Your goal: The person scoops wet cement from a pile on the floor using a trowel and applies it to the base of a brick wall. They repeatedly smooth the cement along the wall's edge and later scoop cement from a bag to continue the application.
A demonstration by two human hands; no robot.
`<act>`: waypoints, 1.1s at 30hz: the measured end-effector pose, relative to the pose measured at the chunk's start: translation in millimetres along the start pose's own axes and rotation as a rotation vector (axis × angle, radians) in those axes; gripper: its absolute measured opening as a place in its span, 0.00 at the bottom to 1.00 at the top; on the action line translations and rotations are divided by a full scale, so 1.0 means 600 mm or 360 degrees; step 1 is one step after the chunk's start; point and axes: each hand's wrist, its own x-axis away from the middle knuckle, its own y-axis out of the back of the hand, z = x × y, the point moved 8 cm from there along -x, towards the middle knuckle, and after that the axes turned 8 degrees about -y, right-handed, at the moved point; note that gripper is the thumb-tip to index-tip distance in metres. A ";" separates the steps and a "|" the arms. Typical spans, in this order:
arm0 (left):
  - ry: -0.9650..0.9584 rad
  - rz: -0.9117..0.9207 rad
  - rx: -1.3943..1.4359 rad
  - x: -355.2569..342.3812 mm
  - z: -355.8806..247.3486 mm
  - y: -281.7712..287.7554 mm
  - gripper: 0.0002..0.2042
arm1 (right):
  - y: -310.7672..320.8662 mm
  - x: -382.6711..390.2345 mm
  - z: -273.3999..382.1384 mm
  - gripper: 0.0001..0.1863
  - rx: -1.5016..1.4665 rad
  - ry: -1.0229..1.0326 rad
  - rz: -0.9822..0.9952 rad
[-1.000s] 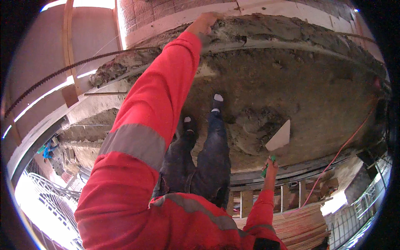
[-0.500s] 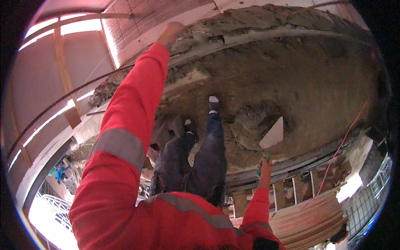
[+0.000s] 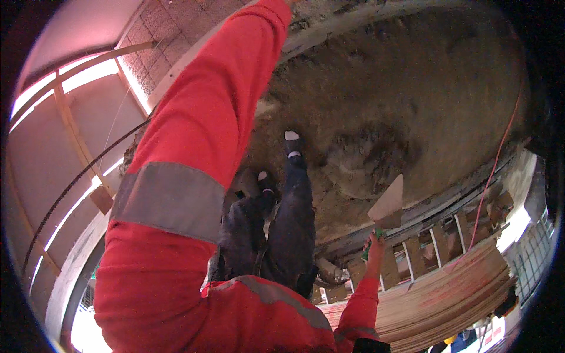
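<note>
Within the right fingers point(image 3: 374, 240), a trowel point(image 3: 388, 203)

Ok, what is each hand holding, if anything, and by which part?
Right hand: a trowel, by its green handle. Left hand: mostly cut off at the top edge, cannot tell.

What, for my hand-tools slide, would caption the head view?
Right hand gripping a green-handled trowel near a mortar-like mound, red left sleeve outstretched.

From the grip of your right hand point(image 3: 374, 243), the trowel point(image 3: 388, 202) points ahead; beyond it, the mound point(image 3: 369, 157) sits on the floor point(image 3: 459, 112). Left, your legs point(image 3: 292, 215); right, the cord point(image 3: 495, 167); behind, rightward, boards point(image 3: 438, 295).
</note>
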 end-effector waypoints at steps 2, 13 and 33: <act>-0.0092 0.0016 -0.0141 -0.002 0.015 -0.001 0.12 | 0.001 0.020 -0.008 0.12 0.0065 -0.0086 -0.0036; 0.0177 0.0489 -0.1053 0.141 0.234 0.128 0.18 | -0.050 0.046 0.026 0.09 0.0006 0.0017 0.0002; -0.0100 0.0064 -0.1193 0.164 0.038 0.037 0.11 | -0.063 0.029 0.062 0.06 0.0115 0.0018 0.0128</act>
